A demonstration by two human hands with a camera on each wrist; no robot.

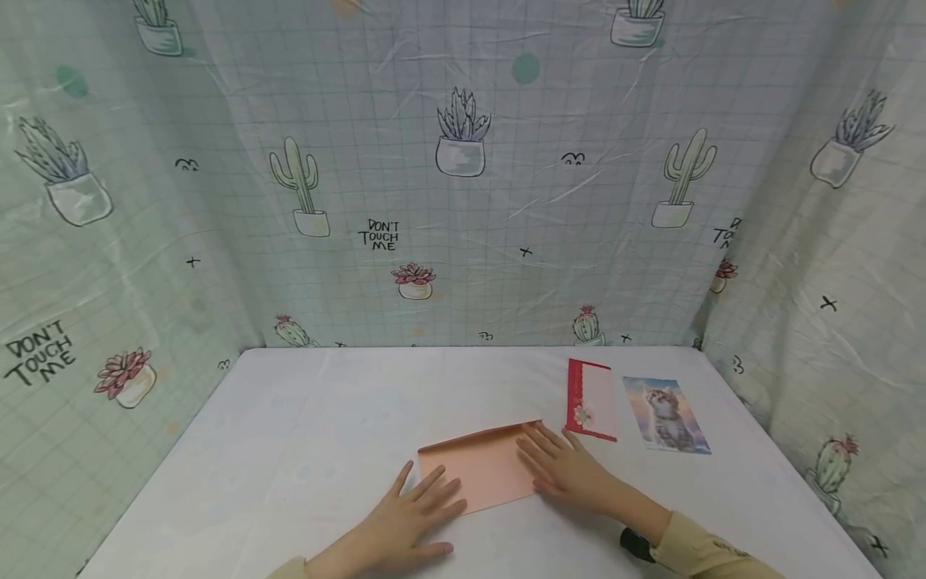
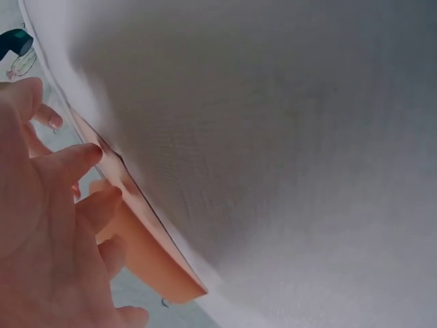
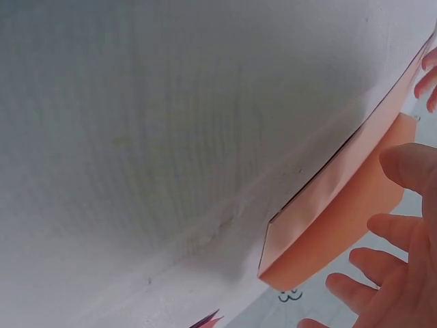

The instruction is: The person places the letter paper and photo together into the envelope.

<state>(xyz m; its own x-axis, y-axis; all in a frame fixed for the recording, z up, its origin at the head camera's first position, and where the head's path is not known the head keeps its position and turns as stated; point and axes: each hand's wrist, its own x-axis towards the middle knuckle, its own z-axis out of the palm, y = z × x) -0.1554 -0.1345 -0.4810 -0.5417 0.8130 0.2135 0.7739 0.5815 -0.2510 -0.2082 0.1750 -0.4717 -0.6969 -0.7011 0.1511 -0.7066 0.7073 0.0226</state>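
Observation:
A peach-coloured paper envelope (image 1: 493,476) lies slightly askew on the white table, its long flap (image 3: 334,236) standing up along the far edge. My left hand (image 1: 405,521) is at its left end, fingers spread and fairly straight over the near left corner. At the right end my right hand (image 1: 571,474) lies with extended fingers over the paper, fingertips close to the flap's fold. Both wrist views show the raised flap behind loosely spread fingers. Neither hand grips anything.
Right of the envelope lies a red-and-white card (image 1: 597,402) with a flower on it. Beside that is a kitten picture (image 1: 665,414). The white table (image 1: 311,434) is enclosed at the back and sides by a cactus-print curtain (image 1: 499,209).

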